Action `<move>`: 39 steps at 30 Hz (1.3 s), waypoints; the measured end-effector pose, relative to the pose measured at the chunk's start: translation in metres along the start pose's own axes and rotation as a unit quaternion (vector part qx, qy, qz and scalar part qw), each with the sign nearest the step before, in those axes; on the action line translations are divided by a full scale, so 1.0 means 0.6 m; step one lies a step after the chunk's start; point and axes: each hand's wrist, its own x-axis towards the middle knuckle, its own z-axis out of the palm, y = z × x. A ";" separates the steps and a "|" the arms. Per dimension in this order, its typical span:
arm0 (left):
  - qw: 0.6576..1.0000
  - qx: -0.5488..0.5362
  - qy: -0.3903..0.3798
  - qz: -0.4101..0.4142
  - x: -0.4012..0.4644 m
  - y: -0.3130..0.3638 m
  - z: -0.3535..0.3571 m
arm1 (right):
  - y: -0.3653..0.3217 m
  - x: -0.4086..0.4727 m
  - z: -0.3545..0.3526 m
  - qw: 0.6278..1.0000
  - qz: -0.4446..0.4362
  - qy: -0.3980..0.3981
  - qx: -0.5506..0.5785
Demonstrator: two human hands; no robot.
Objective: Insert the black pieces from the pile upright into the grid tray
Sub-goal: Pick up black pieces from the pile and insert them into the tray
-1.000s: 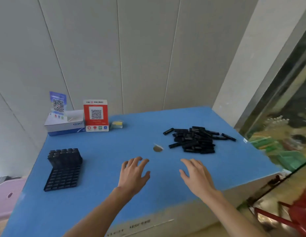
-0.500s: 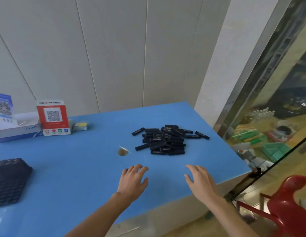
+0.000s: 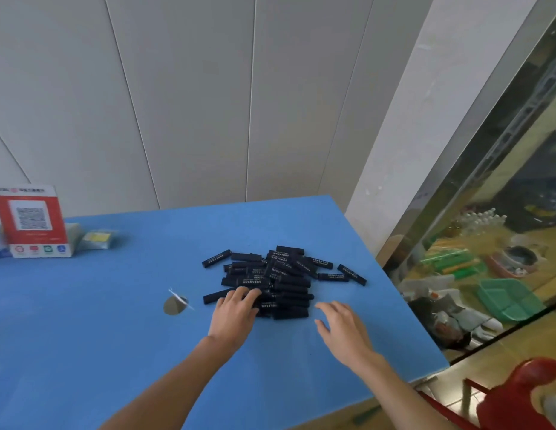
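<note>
A pile of black oblong pieces [image 3: 282, 276] with white lettering lies flat on the blue table [image 3: 99, 321], toward its right side. My left hand [image 3: 234, 315] reaches the pile's near left edge, its fingertips touching the pieces there; whether it grips one I cannot tell. To the right, my right hand [image 3: 343, 328] hovers with spread, relaxed fingers just short of the pile and holds nothing. The grid tray is out of frame.
A red and white QR-code stand [image 3: 33, 221] is at the far left, a small wrapped pack [image 3: 98, 240] beside it. A round hole with a white scrap [image 3: 175, 304] lies left of the pile. The table's right edge drops beside a glass partition; a red chair [image 3: 518, 395] stands below.
The view has swung right, so the grid tray has left the frame. Both hands moved forward toward the pile; the left hand now touches its near edge.
</note>
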 end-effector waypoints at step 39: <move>0.958 -0.109 0.093 -0.249 -0.120 0.180 -0.009 | 0.062 0.108 -0.045 0.927 -0.259 -0.084 0.259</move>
